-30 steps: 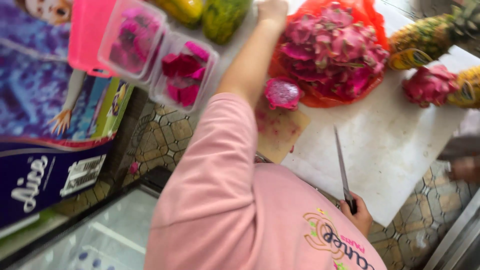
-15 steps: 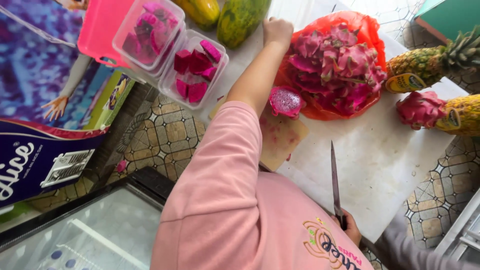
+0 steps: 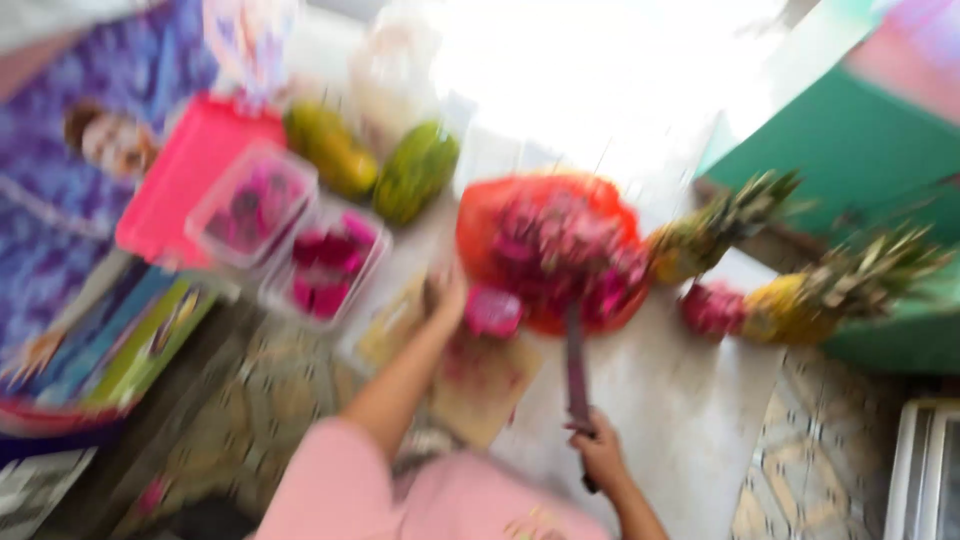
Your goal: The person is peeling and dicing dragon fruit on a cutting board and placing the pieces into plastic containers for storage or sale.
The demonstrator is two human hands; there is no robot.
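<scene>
Left hand (image 3: 447, 297) pulled back from red bag (image 3: 490, 215); right hand (image 3: 600, 452) grips knife (image 3: 576, 368).

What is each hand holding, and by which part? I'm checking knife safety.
The right hand grips the knife by its handle; the left hand looks empty, though blur prevents certainty.

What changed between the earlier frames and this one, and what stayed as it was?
The left hand has drawn back from the red bag of dragon fruit peels to the cutting board, beside the pink fruit piece. The view has swung and is now blurred. The right hand still grips the knife, blade pointing away. The tubs of cut fruit, pineapples and papayas have not moved.
</scene>
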